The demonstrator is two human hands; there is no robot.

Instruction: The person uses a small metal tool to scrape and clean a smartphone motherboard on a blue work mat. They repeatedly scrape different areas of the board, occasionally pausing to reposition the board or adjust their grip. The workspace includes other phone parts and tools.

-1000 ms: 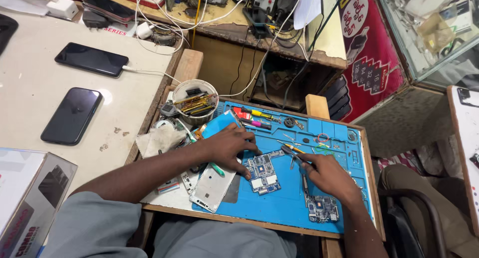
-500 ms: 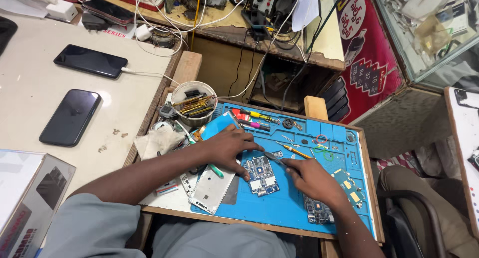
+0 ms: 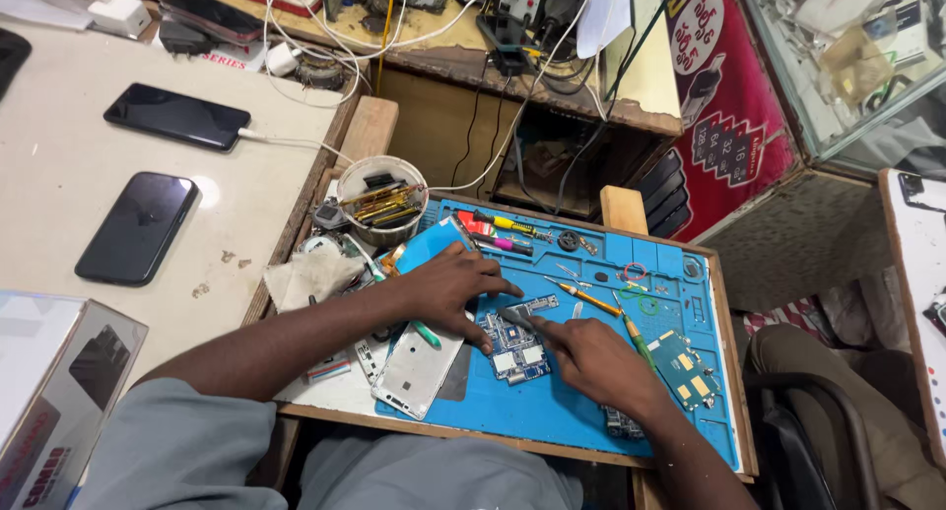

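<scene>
A small wooden bench [image 3: 512,441] carries a blue work mat [image 3: 552,411], with a tool cup [image 3: 379,200] at its far left

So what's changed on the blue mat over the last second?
The right hand moved left from the mat's right side to the blue circuit board, its fingertips now on a slim grey tool there. The left hand stayed pressed on the board's left edge; the white phone back cover stayed put.
</scene>
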